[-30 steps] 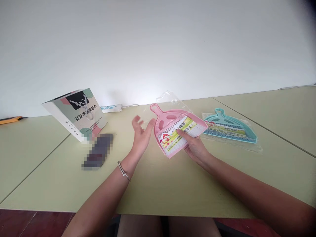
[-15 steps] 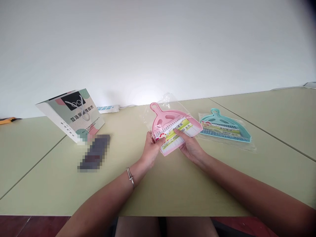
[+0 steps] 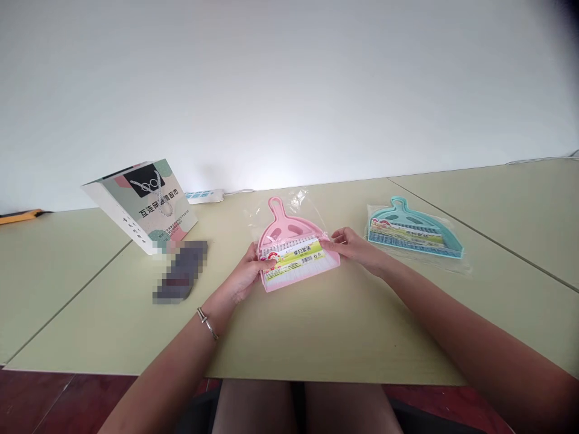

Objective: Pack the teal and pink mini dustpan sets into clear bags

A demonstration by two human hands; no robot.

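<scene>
A pink dustpan (image 3: pixel 284 224) in a clear plastic wrapper lies before me, its handle pointing away. A white-bristled brush and a printed label card (image 3: pixel 301 256) are packed with it. My left hand (image 3: pixel 245 274) grips its left side, thumb over the card. At the opposite edge my right hand (image 3: pixel 353 246) pinches the side of the package with thumb and fingers. To the right, a teal dustpan (image 3: pixel 409 218) with its own brush and card rests on the table in similar wrapping, untouched.
A paper bag (image 3: pixel 149 214) with rope handles stands at the left. Near it lies a dark, pixelated flat object (image 3: pixel 181 274). Behind the bag is a white power strip (image 3: pixel 205 196) by the wall. An orange and black item (image 3: pixel 20 217) sits at the far left.
The pink dustpan has moved left, turned straighter and come down toward the table. My right hand has shifted from its front edge to its right side.
</scene>
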